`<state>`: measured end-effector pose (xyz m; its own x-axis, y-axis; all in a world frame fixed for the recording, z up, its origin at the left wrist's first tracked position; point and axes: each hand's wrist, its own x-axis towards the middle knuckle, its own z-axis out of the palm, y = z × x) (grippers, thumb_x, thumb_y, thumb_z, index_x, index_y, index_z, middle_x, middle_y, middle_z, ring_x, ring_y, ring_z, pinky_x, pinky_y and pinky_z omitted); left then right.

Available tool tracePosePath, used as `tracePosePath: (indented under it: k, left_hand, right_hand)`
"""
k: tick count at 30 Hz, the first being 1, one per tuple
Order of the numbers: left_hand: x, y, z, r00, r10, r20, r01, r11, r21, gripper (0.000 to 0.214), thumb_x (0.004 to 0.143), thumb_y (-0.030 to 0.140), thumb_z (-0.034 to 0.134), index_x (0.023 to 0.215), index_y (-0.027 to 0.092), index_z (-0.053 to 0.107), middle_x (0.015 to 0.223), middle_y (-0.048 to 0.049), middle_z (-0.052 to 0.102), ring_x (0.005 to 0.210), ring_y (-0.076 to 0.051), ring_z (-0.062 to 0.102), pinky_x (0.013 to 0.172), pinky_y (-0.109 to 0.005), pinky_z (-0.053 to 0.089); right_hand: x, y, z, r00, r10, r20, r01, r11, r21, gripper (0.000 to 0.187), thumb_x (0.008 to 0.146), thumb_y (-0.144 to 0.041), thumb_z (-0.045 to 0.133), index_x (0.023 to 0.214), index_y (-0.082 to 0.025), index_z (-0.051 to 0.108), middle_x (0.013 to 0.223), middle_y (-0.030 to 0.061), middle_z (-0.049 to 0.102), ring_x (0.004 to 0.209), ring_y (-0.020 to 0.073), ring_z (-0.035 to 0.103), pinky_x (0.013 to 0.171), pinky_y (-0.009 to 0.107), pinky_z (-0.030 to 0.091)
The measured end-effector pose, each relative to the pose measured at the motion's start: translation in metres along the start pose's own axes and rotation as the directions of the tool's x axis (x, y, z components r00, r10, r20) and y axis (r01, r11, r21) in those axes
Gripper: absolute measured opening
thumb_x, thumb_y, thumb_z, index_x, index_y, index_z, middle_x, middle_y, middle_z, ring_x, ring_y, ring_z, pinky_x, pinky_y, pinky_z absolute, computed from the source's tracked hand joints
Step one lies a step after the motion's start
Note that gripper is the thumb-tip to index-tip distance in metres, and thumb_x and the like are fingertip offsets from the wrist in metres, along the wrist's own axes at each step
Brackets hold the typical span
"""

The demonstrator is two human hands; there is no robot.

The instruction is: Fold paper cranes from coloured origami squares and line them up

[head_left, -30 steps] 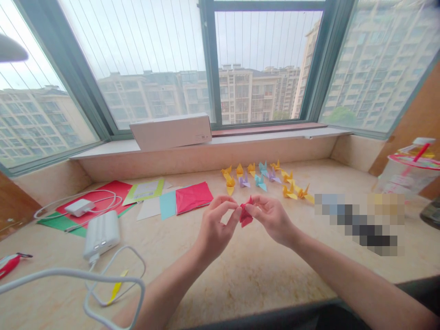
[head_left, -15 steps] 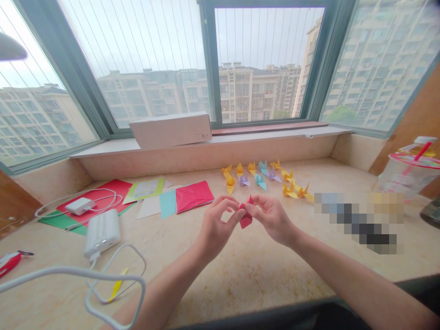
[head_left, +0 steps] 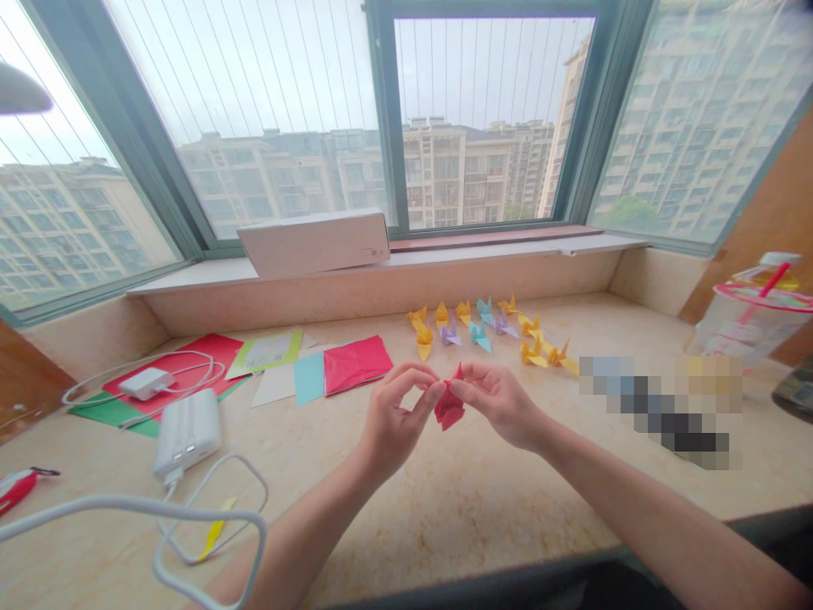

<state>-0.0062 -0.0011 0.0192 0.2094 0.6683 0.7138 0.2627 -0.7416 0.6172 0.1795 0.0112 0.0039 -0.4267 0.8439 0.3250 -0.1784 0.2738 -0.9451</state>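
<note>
A small red folded paper crane (head_left: 450, 413) is held up between both hands, over the stone counter. My left hand (head_left: 399, 415) pinches its left side between thumb and forefinger. On the other side, my right hand (head_left: 495, 400) grips it with thumb and fingers, and a red point sticks up beside the fingertips. Part of the paper is hidden behind the fingers. Just beyond the hands stand several finished paper cranes in yellow, purple and light blue, among them a yellow crane (head_left: 423, 339) and a blue crane (head_left: 481, 336).
Left of the hands lie a red paper pack (head_left: 359, 364), coloured sheets, a white power bank (head_left: 187, 434) and looping white cables (head_left: 127, 506). A white box (head_left: 314, 244) rests on the sill. At right are a plastic cup (head_left: 746, 330) and a blurred-out patch (head_left: 660, 411).
The red paper has tilted and its lower part now shows more folds below the fingers. Both hands keep their pinch, with only slight movement.
</note>
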Motion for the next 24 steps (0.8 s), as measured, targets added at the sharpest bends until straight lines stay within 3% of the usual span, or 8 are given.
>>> tracePosePath:
  k: [12,17,20,24]
  left_hand:
    - [-0.0035,0.0043,0.0002,0.993,0.117,-0.016,-0.114,0.984,0.140,0.011,0.091,0.016,0.062,0.080,0.018,0.062,0.084,-0.0021,0.070,0.079,-0.013,0.066,0.075,-0.024,0.050]
    - [-0.0061,-0.0013,0.0022,0.999,0.019,-0.035,-0.015,0.996,0.091,0.003,0.090,0.019,0.065,0.090,0.019,0.062,0.086,-0.0023,0.072,0.081,-0.015,0.069,0.078,-0.027,0.053]
    - [-0.0055,-0.0033,0.0031,0.999,-0.040,-0.019,0.041,0.998,0.056,0.019,0.088,0.022,0.068,0.106,0.019,0.063,0.089,-0.0035,0.074,0.081,-0.017,0.071,0.079,-0.029,0.055]
    - [-0.0027,-0.0009,0.0023,0.995,-0.090,0.041,0.086,0.993,0.087,0.007,0.090,0.025,0.066,0.089,0.020,0.071,0.083,-0.0019,0.076,0.077,-0.016,0.070,0.075,-0.027,0.054]
  right_hand:
    - [-0.0013,0.0028,0.0016,0.998,-0.013,-0.055,0.009,0.997,-0.075,0.026,0.090,-0.042,0.068,0.086,-0.016,0.068,0.078,0.0034,0.071,0.073,0.0145,0.064,0.067,0.027,0.052]
    - [-0.0012,0.0033,0.0024,0.996,-0.020,-0.091,0.012,0.996,-0.086,0.027,0.089,-0.043,0.068,0.086,-0.016,0.068,0.077,0.0033,0.071,0.070,0.0141,0.064,0.067,0.026,0.051]
    - [-0.0016,0.0041,0.0026,0.995,-0.015,-0.099,0.008,0.997,-0.077,0.027,0.089,-0.043,0.068,0.088,-0.016,0.068,0.075,0.0026,0.071,0.067,0.0135,0.064,0.067,0.027,0.050]
    - [-0.0028,0.0022,0.0033,0.992,-0.031,-0.118,0.015,0.991,-0.131,0.025,0.089,-0.041,0.068,0.089,-0.016,0.068,0.078,0.0029,0.071,0.069,0.0139,0.063,0.068,0.027,0.050]
